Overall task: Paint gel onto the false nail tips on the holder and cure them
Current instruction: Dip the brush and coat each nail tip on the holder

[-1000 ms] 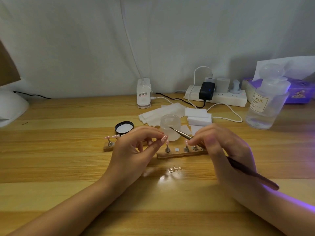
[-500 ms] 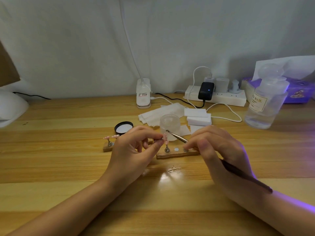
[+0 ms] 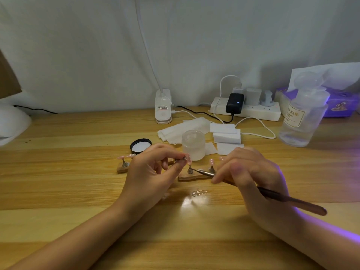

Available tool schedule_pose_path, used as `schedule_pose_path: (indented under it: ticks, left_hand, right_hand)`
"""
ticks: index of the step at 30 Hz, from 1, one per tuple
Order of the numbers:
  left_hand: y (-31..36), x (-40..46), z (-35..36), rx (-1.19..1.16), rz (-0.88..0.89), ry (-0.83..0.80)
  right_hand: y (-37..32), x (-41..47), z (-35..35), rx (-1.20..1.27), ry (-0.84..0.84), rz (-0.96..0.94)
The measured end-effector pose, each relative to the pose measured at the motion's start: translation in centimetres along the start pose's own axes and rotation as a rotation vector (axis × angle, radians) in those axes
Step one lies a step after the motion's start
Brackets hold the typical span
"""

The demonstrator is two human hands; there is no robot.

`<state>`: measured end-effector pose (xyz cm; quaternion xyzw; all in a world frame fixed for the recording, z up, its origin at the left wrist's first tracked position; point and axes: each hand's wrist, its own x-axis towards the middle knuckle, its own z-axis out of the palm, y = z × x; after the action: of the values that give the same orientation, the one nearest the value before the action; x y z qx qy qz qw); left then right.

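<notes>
Nail tip [image 3: 188, 159] on its metal peg is pinched in my left hand [image 3: 153, 172] fingers just above the wooden holder [image 3: 191, 177], lifted, I judge, so the brush [image 3: 204, 171] gripped pen-style in my right hand [image 3: 251, 172] can reach it, beside the holder's standing tips.

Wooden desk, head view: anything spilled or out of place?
Yes. A small clear glossy smear lies on the wooden desk just in front of the wooden nail holder, looking like spilled gel. Nothing else stands out.
</notes>
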<state>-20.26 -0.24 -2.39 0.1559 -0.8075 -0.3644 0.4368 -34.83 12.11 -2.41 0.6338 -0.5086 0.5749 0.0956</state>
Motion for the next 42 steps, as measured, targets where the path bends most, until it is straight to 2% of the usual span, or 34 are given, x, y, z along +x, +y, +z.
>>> schedule_pose_path:
  ticks: [5, 10, 16, 22, 25, 29, 42]
  left_hand:
    - [0.1, 0.0, 0.0, -0.008, 0.004, 0.001]
    - [0.2, 0.0, 0.0, -0.013, -0.009, 0.000]
    - [0.6, 0.0, 0.1, -0.007, 0.018, 0.000]
    - [0.8, 0.0, 0.1, 0.031, 0.080, -0.030]
    - [0.7, -0.1, 0.0, 0.019, 0.071, -0.026]
    - [0.6, -0.1, 0.0, 0.030, 0.102, -0.045]
    - [0.5, 0.0, 0.1, 0.068, 0.233, -0.123]
  right_hand:
    - [0.0, 0.2, 0.1, -0.024, -0.029, 0.064]
    - [-0.1, 0.1, 0.1, 0.061, -0.042, 0.039]
    - [-0.2, 0.5, -0.3, 0.207, 0.105, 0.272]
    - [-0.7, 0.7, -0.3, 0.286, 0.118, 0.391]
    - [-0.7, 0.7, -0.4, 0.217, 0.053, 0.384]
    - [-0.4, 0.8, -0.2, 0.028, -0.038, 0.260]
    - [-0.7, 1.0, 0.3, -0.005, -0.170, 0.134]
